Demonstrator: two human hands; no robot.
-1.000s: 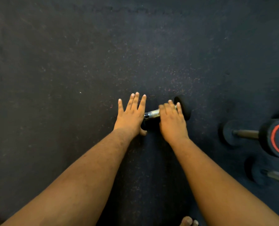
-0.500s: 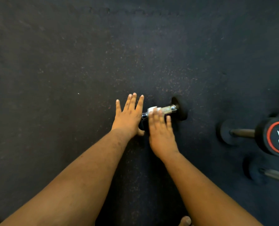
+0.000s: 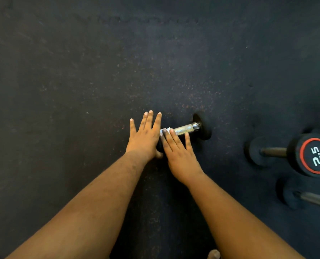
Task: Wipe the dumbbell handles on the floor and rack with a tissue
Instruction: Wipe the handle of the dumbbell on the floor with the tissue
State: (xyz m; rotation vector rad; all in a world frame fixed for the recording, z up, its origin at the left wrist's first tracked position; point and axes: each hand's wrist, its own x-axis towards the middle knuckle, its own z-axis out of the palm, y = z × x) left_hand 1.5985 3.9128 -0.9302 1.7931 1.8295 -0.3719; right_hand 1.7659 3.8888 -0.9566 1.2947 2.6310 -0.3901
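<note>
A small dumbbell lies on the dark rubber floor; its shiny knurled handle point(image 3: 185, 129) runs to a black end weight point(image 3: 202, 128) on the right. My left hand point(image 3: 145, 137) lies flat, fingers straight, over the dumbbell's left end weight, which it hides. My right hand point(image 3: 179, 152) presses a white tissue point(image 3: 164, 131) with straight fingers onto the left part of the handle. Only a corner of the tissue shows past my fingertips.
Two more dumbbells lie at the right: one with a black end marked 2.5 in a red ring point(image 3: 316, 156), another point(image 3: 312, 198) nearer me, cut by the frame edge. A toe point(image 3: 214, 254) shows at the bottom. Speckled rubber floor point(image 3: 99, 71) surrounds everything.
My right hand has slid left along the handle with the tissue, baring the handle's right part. My left hand has stayed flat on the left end.
</note>
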